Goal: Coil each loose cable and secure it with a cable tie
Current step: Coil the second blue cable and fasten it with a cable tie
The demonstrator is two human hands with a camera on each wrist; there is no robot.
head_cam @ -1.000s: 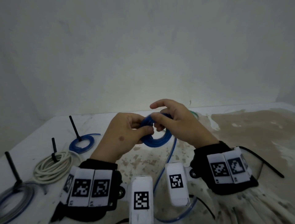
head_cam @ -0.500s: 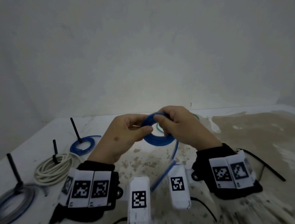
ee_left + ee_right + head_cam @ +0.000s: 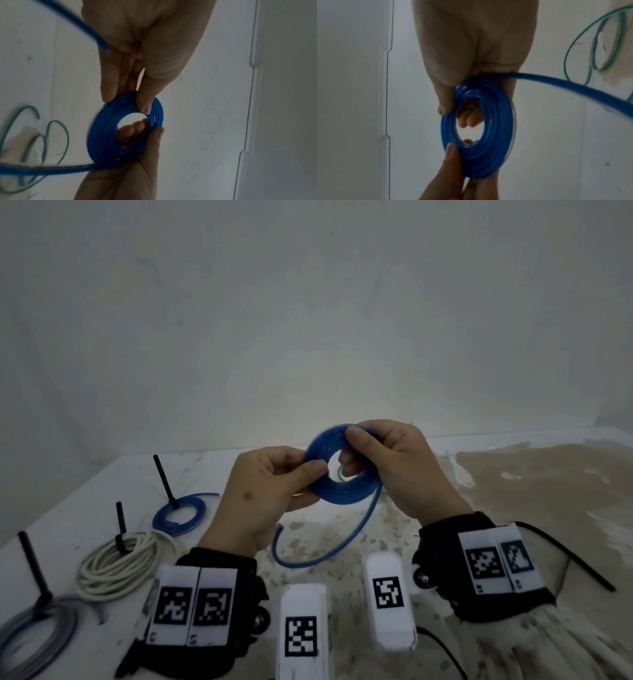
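A blue cable coil [image 3: 342, 491] is held in the air above the white table [image 3: 445, 450], its flat face turned toward me. My left hand [image 3: 308, 474] pinches the coil's left side, thumb on the front [image 3: 145, 105]. My right hand [image 3: 356, 450] grips its upper right rim, thumb in front and fingers behind [image 3: 469, 121]. A loose blue tail [image 3: 342, 542] leaves the coil's right side and curves down to a free end on the left. A black cable tie [image 3: 565, 556] lies on the table behind my right wrist.
Three tied coils lie at the left, each with a black tie standing up: a small blue one [image 3: 178, 513], a white one [image 3: 120, 563] and a grey one [image 3: 37, 638]. A loose green cable [image 3: 51, 135] lies beyond the hands. A wall stands close behind.
Both hands have lifted the blue coil higher and turned its face toward me. More cable has been wound on, so the loose tail is shorter and its free end now shows.
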